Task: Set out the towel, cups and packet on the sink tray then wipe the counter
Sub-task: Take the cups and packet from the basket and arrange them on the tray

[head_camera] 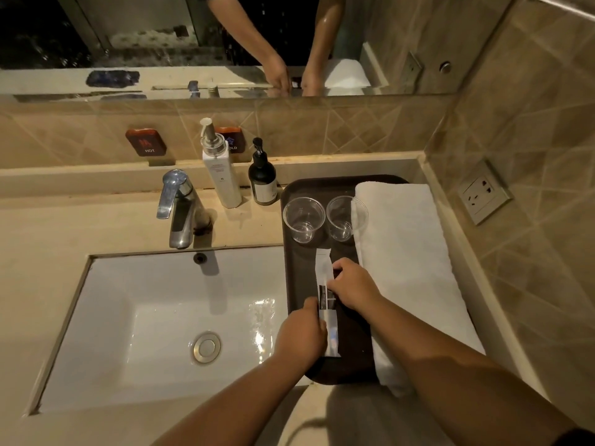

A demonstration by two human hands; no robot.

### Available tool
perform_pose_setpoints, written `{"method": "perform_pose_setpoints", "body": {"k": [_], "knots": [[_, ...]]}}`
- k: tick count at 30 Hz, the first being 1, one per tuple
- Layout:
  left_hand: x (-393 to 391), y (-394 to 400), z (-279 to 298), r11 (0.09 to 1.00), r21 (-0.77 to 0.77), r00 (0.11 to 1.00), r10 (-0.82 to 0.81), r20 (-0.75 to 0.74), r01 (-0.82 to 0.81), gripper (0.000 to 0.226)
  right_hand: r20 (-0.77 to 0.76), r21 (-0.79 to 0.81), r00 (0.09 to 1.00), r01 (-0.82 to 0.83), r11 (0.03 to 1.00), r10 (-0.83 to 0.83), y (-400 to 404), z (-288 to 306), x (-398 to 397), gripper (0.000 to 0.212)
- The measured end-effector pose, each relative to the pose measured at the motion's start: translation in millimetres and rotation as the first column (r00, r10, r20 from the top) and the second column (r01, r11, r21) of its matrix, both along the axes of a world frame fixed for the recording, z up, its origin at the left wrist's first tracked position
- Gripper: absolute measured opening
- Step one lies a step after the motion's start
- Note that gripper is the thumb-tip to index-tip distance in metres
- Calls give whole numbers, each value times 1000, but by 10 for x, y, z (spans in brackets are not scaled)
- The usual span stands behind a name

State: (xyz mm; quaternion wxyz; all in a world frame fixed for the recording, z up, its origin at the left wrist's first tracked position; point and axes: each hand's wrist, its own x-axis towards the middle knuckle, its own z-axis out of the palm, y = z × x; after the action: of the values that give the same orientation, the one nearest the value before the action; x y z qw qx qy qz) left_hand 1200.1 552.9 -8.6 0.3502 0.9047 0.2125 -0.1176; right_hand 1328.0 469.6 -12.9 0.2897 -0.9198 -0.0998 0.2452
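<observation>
A dark tray [293, 259] lies on the counter right of the sink. Along its right side rests a folded white towel [409, 252]. Two clear plastic cups stand upright at the tray's far end, one on the left [303, 218] and one on the right [343, 217] touching the towel. A long white packet [324, 268] lies lengthwise on the tray's middle. My left hand [301, 336] grips the packet's near part. My right hand [352, 286] pinches it at mid-length from the right.
The white sink basin [154, 317] with a chrome tap [177, 207] sits to the left. A white pump bottle [220, 169] and a black pump bottle [262, 178] stand behind the tray's far left corner. Tiled wall with a socket [484, 191] closes the right side; a mirror above.
</observation>
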Motion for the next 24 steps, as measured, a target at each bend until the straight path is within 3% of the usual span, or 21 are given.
{"method": "perform_pose_setpoints", "body": {"k": [7, 15, 24], "knots": [[9, -17, -73, 968, 179, 984, -173, -47, 178, 35, 160, -69, 984, -63, 996, 74, -36, -150, -34, 24], [12, -37, -51, 898, 300, 946, -300, -121, 323, 27, 194, -63, 976, -92, 994, 103, -70, -146, -39, 26], [-52, -47, 1, 824, 397, 915, -357, -189, 404, 41, 171, -73, 976, -122, 990, 133, -92, -77, -75, 37]]}}
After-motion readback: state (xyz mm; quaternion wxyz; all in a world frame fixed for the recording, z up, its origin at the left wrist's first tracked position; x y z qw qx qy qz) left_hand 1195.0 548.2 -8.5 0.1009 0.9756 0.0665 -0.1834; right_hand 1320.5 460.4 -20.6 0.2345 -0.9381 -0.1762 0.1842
